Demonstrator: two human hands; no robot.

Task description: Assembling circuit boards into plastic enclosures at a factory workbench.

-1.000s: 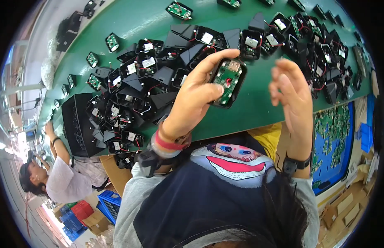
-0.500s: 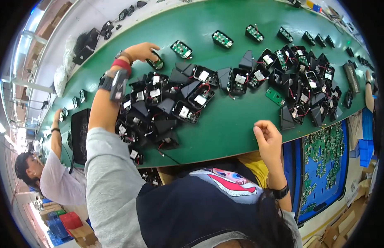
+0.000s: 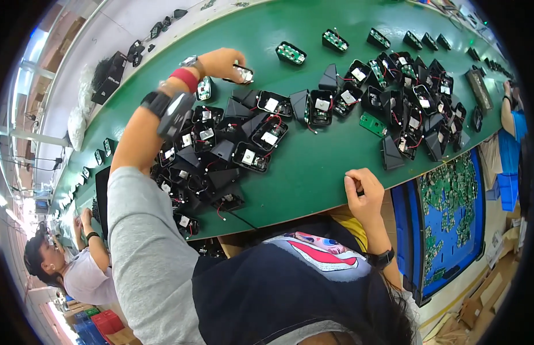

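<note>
Since half a second ago, the left grip has moved along the far row from one housing to the next one on its right, and the co-worker at the left has pulled a hand back from the counter. Fingers bent downward, the left grip is now at a small black housing, which they partly cover; with the blur, I cannot tell whether they have closed on it or only touch it. Just left of that, beside the wrist, a neighbouring housing stands with its green board showing. A red band circles the left wrist. The right grip hangs near the counter's front edge, loosely curled in on itself, holding nothing that shows; a black watch sits on its wrist. Nearer the person than the left grip lies the left heap of dark housings with white blocks and red wires; the right heap spreads well apart from it, a loose green circuit board at its left side. Farther back, open housings stand in a spaced row. Below the counter's edge at the right, a blue tray holds many green boards.
</note>
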